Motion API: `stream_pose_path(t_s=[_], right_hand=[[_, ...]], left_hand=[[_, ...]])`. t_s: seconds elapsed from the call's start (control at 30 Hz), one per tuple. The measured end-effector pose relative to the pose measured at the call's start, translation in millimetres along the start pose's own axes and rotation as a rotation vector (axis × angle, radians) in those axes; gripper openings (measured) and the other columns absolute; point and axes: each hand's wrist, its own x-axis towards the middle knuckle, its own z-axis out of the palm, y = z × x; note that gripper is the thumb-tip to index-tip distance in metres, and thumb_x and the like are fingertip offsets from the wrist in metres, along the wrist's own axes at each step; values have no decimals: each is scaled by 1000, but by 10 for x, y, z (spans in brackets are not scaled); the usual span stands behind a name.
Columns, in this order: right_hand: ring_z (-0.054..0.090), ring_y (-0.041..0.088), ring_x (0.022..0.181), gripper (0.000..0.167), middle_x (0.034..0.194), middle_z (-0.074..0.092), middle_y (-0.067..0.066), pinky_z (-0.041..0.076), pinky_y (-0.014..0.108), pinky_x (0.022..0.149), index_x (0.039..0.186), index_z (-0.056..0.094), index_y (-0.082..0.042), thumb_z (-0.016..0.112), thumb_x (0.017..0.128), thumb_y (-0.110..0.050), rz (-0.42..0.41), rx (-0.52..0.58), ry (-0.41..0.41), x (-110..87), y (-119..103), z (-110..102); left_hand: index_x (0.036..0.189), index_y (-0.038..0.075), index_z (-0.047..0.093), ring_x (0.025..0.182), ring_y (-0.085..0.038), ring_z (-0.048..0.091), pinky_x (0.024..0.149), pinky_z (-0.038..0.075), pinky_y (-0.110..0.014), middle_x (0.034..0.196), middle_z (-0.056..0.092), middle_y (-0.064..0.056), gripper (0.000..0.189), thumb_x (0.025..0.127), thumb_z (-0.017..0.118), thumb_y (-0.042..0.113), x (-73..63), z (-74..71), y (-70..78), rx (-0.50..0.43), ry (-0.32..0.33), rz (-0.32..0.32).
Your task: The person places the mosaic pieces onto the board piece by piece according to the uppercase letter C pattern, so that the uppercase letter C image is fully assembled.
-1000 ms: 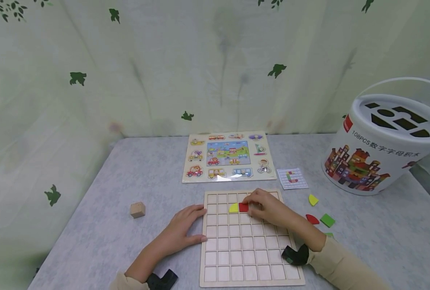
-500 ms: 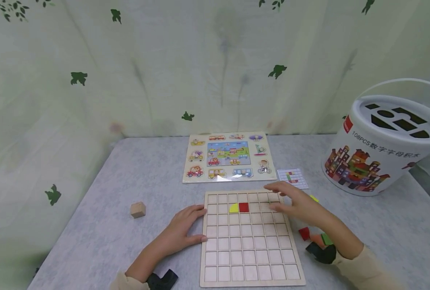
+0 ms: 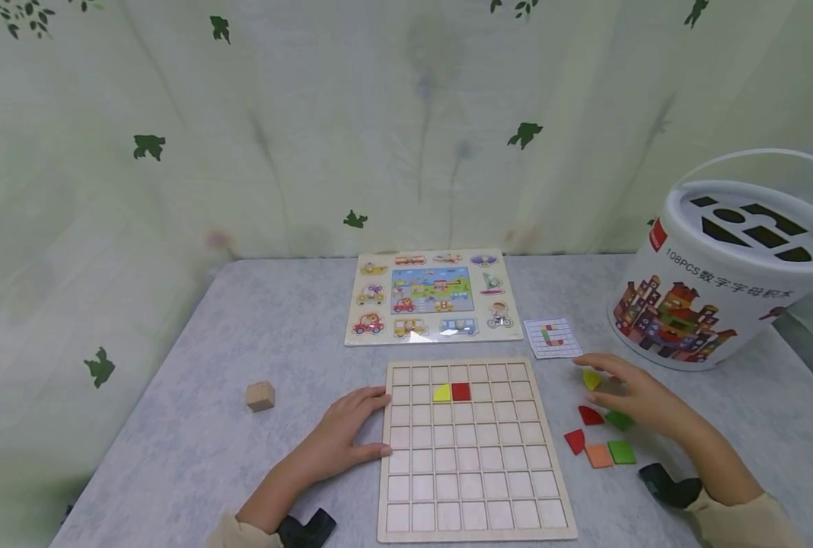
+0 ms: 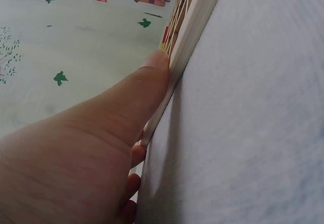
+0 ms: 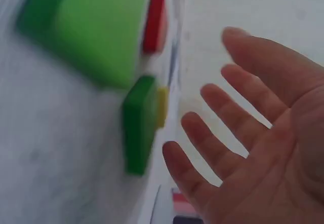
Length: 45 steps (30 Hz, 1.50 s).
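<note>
On the right of a pale wooden grid board (image 3: 471, 460), a bare right hand (image 3: 638, 394) hovered at a loose yellow quarter-round tile (image 3: 591, 379)

On the mottled grey counter (image 3: 173, 457), the loose yellow quarter-round tile lay beyond the board's right edge, near a white paper pattern card (image 3: 553, 338). The head view showed it between the right thumb and forefinger, which stood apart; the right wrist view showed these fingers spread and holding nothing. Whether they touched the tile could not be told from the head view. Nearer the person lay two red quarter-round tiles (image 3: 575, 441), two green square tiles (image 3: 622, 452) and an orange square tile (image 3: 599, 456).

The left hand (image 3: 341, 440) rested against the board's left edge, its thumb and fingers apart and uncurled. Inside the board, a fitted yellow quarter-round piece (image 3: 441, 393) and a red square piece (image 3: 460, 392) sat side by side in the second row from the far edge.

The step in hand looked to be picking up the loose yellow tile. Done well, it seemed to call for a gentle pinch, low on opposite edges, since the curved side could slip from an uneven grip. Holding it by the edges would leave the square corner easy to line up with the board's ribs. The palm would best pass high over the green tile below it, to avoid nudging that piece.
</note>
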Motion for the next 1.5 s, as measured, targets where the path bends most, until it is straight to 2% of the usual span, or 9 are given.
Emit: stream_pose_path(t_s=[0.13, 0.27, 0.5, 0.7, 0.8, 1.03, 1.13, 1.27, 1.5], right_hand=[[37, 40, 117, 44, 128, 44, 20, 32, 57, 91, 125, 50, -5, 63, 84, -12, 48, -24, -49, -3, 106, -21], [41, 38, 114, 40, 125, 47, 19, 35, 53, 90, 122, 53, -4, 61, 82, -2, 61, -53, -53, -3, 141, -28], [51, 25, 95, 36, 112, 53, 13, 45, 44, 82, 118, 57, -5, 63, 83, -6, 83, -111, -27, 22, 154, -2], [46, 16, 79, 34, 91, 53, 0, 45, 30, 68, 117, 60, -7, 64, 83, -13, 63, -156, -26, 27, 168, 21], [44, 16, 76, 33, 86, 52, -2, 43, 28, 65, 115, 61, -7, 64, 83, -14, 59, -161, -24, 29, 169, 36], [49, 18, 83, 35, 98, 57, 2, 46, 34, 71, 116, 59, -6, 64, 83, -18, 69, -140, 4, 55, 108, 35], [49, 17, 83, 35, 101, 58, 3, 46, 29, 66, 116, 58, -6, 64, 84, -18, 30, -154, 44, 59, -13, 41], [50, 14, 81, 34, 101, 59, 1, 45, 25, 63, 115, 59, -5, 65, 83, -15, -88, -197, 115, 53, -256, 70], [51, 11, 85, 34, 104, 59, -1, 46, 27, 67, 115, 59, -7, 66, 82, -10, -253, -186, 166, 140, -662, 199]], left_hand=[[134, 11, 42, 128, -23, 27, 100, 21, -49, 138, 35, -3, 71, 78, 62, 51, 5, -9, 13, -13, -6, 0], [134, 11, 42, 128, -23, 26, 100, 21, -48, 138, 35, -3, 70, 79, 62, 50, 7, -14, 22, -10, -9, -2], [133, 11, 42, 128, -23, 27, 100, 22, -49, 138, 35, -4, 70, 79, 62, 49, 0, -17, 26, -3, -7, 0], [133, 10, 42, 127, -25, 28, 99, 22, -49, 137, 36, -4, 69, 79, 62, 49, 0, -22, 37, -2, -8, -2], [133, 10, 42, 127, -26, 28, 99, 22, -50, 137, 36, -5, 69, 80, 61, 50, -3, -22, 38, 1, -9, -2], [133, 10, 42, 128, -26, 27, 99, 22, -51, 138, 35, -4, 69, 80, 60, 51, -8, -19, 38, 1, -8, -9], [133, 11, 42, 128, -25, 27, 99, 22, -51, 138, 35, -4, 69, 79, 60, 50, -15, -16, 38, -3, -3, -8], [134, 13, 41, 128, -22, 26, 100, 21, -49, 139, 34, -2, 70, 79, 61, 50, -20, -15, 32, -4, -9, -16], [134, 13, 41, 128, -22, 27, 100, 22, -47, 138, 34, -2, 70, 79, 61, 50, -8, -23, 25, 7, -14, -9]])
